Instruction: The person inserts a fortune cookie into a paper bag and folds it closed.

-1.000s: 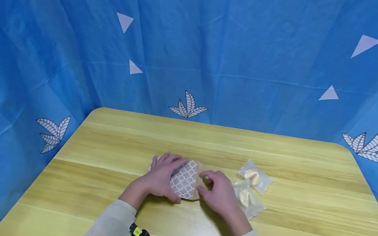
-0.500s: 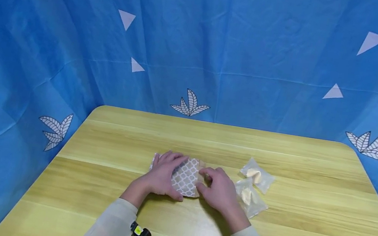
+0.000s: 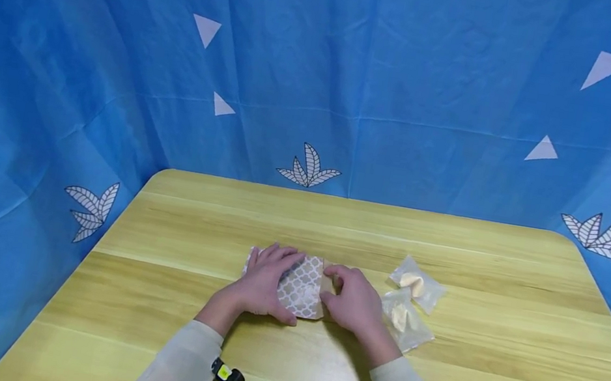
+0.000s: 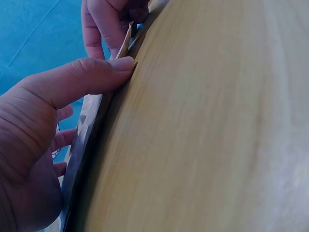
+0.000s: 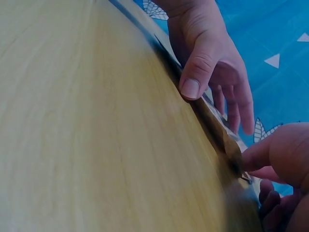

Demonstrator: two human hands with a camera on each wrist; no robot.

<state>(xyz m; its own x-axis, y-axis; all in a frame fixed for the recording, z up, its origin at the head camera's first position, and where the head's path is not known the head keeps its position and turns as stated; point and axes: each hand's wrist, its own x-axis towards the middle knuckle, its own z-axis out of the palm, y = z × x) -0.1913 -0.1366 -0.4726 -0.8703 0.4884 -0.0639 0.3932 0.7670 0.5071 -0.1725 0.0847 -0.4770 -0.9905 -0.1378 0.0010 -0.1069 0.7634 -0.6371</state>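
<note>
A flat paper bag with a grey-and-white lattice pattern lies on the table, its brown flap toward the right. My left hand rests spread over the bag's left part, thumb at the near edge and fingers toward the far edge. At the right end, my right hand holds the flap with curled thumb and forefinger. The left wrist view shows the brown flap standing up from the bag beyond my left thumb. In the right wrist view the brown paper bends up beside my right fingertips.
Two translucent packets, a far one and a nearer one, lie right of my right hand, each with a cream-coloured piece inside. The wooden table ends at a blue patterned curtain. A small black camera sits on each wrist.
The brown flap has gone from lying flat to tilting up at the bag's right end. My right hand has shifted slightly with it; my left hand stays in place on the bag.
</note>
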